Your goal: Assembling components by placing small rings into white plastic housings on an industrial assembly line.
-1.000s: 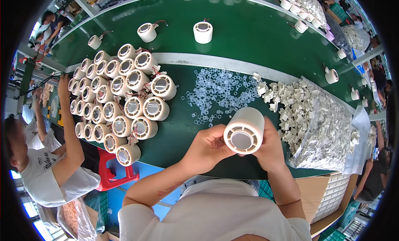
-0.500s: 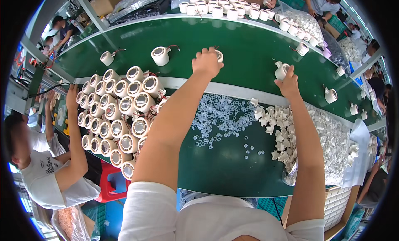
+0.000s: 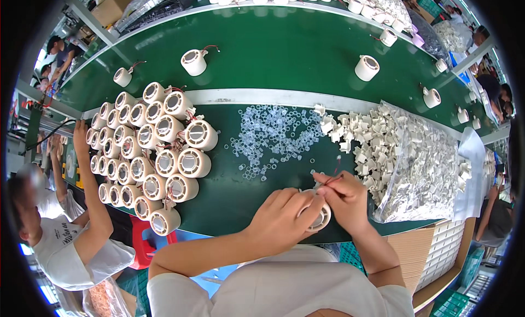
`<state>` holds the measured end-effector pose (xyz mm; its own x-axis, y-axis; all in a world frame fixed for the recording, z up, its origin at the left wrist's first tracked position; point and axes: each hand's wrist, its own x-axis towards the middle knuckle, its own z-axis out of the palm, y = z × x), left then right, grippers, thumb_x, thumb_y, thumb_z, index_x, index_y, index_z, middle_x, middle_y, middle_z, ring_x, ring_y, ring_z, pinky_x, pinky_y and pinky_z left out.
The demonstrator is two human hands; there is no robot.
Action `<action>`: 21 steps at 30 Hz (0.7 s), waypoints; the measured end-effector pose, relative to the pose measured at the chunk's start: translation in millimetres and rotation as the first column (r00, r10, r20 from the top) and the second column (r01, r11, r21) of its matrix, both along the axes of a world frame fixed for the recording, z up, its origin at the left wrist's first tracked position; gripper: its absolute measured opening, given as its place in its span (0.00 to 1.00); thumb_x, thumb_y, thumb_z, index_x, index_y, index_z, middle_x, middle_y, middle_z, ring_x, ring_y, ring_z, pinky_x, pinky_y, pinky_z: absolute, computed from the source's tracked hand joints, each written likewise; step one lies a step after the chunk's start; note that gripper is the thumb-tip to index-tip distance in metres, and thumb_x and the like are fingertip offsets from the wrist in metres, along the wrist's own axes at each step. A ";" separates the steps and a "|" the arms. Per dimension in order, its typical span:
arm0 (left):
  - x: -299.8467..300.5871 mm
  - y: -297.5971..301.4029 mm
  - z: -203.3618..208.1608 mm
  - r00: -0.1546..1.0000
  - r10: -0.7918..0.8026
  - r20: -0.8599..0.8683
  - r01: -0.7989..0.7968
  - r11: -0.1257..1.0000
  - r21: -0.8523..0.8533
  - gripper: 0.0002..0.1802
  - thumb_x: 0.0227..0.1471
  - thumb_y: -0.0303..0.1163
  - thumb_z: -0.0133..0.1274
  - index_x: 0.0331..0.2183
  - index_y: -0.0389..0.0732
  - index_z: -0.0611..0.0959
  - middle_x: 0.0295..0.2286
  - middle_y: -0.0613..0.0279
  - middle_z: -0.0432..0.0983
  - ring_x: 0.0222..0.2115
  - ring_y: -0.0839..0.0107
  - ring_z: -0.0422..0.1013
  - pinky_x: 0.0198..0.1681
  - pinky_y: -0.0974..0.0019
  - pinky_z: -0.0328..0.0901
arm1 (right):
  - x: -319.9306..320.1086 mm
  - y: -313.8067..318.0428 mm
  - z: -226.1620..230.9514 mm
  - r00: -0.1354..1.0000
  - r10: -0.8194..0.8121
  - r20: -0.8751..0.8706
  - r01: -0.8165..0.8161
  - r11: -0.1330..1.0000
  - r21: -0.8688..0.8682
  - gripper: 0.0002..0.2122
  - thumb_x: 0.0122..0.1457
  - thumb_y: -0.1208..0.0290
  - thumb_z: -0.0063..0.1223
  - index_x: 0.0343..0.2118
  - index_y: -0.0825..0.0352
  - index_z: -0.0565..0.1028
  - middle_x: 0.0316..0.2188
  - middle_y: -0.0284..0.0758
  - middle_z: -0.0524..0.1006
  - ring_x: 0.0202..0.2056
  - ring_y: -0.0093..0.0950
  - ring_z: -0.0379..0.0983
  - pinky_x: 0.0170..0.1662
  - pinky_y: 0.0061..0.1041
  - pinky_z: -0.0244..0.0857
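Close to my body, my left hand (image 3: 278, 219) is wrapped round a white cylindrical part (image 3: 320, 217) with a slotted ring face, holding it tilted at the table's near edge. The fingers of my right hand (image 3: 349, 201) pinch the thin red wires (image 3: 334, 179) at that part's top. Just beyond the hands lies a spread of small clear plastic rings (image 3: 273, 139). To the right of them is a heap of small white plastic clips (image 3: 377, 147), part of it in a clear bag (image 3: 424, 180).
Many similar white cylinders (image 3: 164, 128) stand in rows at the left. Several more sit on the green belt (image 3: 284, 54) beyond a metal rail (image 3: 240, 96), one cylinder (image 3: 367, 68) straight ahead. A co-worker's arm (image 3: 95, 180) reaches in at the left. A carton (image 3: 437, 257) stands lower right.
Both hands have come back from the belt to the near table edge and met on one white cylinder. My right hand has moved to its wires. The view has shifted slightly.
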<state>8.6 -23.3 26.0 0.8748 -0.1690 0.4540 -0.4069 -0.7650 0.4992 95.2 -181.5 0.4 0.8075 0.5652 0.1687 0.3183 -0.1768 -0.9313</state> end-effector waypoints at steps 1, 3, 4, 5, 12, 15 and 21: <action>-7.4 -3.7 -8.3 1.000 0.003 -0.010 -0.003 1.000 0.003 0.30 0.32 0.30 0.63 0.43 0.40 0.74 0.36 0.61 0.69 0.31 0.64 0.66 0.36 0.67 0.64 | -10.3 -0.8 -4.6 0.996 -0.043 0.080 0.045 0.999 -0.016 0.11 0.51 0.79 0.54 0.39 0.69 0.76 0.25 0.33 0.72 0.22 0.20 0.63 0.23 0.16 0.58; -17.0 -7.9 -23.0 1.000 0.012 -0.025 -0.012 1.000 0.012 0.28 0.34 0.29 0.63 0.42 0.40 0.74 0.37 0.61 0.68 0.31 0.67 0.66 0.35 0.69 0.64 | -25.0 -0.2 -11.6 0.962 -0.120 0.244 0.133 0.990 -0.037 0.10 0.49 0.82 0.55 0.37 0.69 0.76 0.24 0.33 0.72 0.21 0.20 0.63 0.22 0.16 0.58; -19.2 -8.7 -29.0 0.999 0.019 -0.033 -0.018 1.000 0.016 0.27 0.35 0.28 0.62 0.42 0.39 0.74 0.37 0.61 0.68 0.31 0.68 0.65 0.35 0.70 0.63 | -28.4 0.6 -13.2 0.934 -0.152 0.324 0.175 0.984 -0.043 0.10 0.48 0.84 0.55 0.35 0.69 0.77 0.24 0.33 0.72 0.20 0.20 0.63 0.22 0.15 0.58; -20.7 -9.7 -32.2 0.999 0.018 -0.037 -0.017 1.000 0.015 0.27 0.35 0.28 0.62 0.42 0.39 0.74 0.37 0.61 0.68 0.31 0.68 0.65 0.35 0.70 0.63 | -31.0 1.2 -13.5 0.935 -0.153 0.321 0.176 0.983 -0.045 0.10 0.48 0.84 0.55 0.35 0.69 0.77 0.24 0.33 0.72 0.20 0.20 0.63 0.22 0.15 0.58; -7.2 2.4 -35.3 0.735 -0.347 -0.582 -0.434 0.419 -0.798 0.15 0.43 0.25 0.58 0.37 0.37 0.76 0.31 0.64 0.71 0.27 0.79 0.65 0.30 0.77 0.62 | -38.7 7.7 -11.8 0.971 -0.166 -0.172 0.173 0.985 0.027 0.04 0.50 0.83 0.51 0.29 0.69 0.74 0.23 0.33 0.72 0.21 0.20 0.63 0.23 0.17 0.59; 1.7 11.3 -33.6 0.610 -0.495 -0.619 -0.412 0.469 -0.781 0.12 0.45 0.24 0.57 0.36 0.36 0.77 0.28 0.64 0.73 0.25 0.82 0.65 0.29 0.80 0.61 | -39.2 8.7 -12.1 0.927 -0.148 -0.345 0.188 0.979 0.084 0.03 0.51 0.83 0.51 0.28 0.69 0.73 0.23 0.34 0.71 0.22 0.20 0.64 0.24 0.18 0.60; 1.2 10.1 -39.5 0.724 -0.386 -0.572 -0.391 0.453 -0.801 0.09 0.45 0.20 0.55 0.33 0.35 0.78 0.25 0.65 0.74 0.22 0.82 0.65 0.26 0.81 0.61 | -37.7 3.7 -25.4 0.989 -0.103 0.105 0.092 0.990 0.109 0.02 0.52 0.81 0.49 0.26 0.68 0.72 0.23 0.33 0.72 0.22 0.20 0.63 0.26 0.18 0.59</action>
<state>9.9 -13.2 -13.5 0.9574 -0.0494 -0.2845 0.2884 0.2117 0.9338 57.5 -177.8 -25.0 0.8311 0.4596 0.3131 0.4060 -0.1169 -0.9063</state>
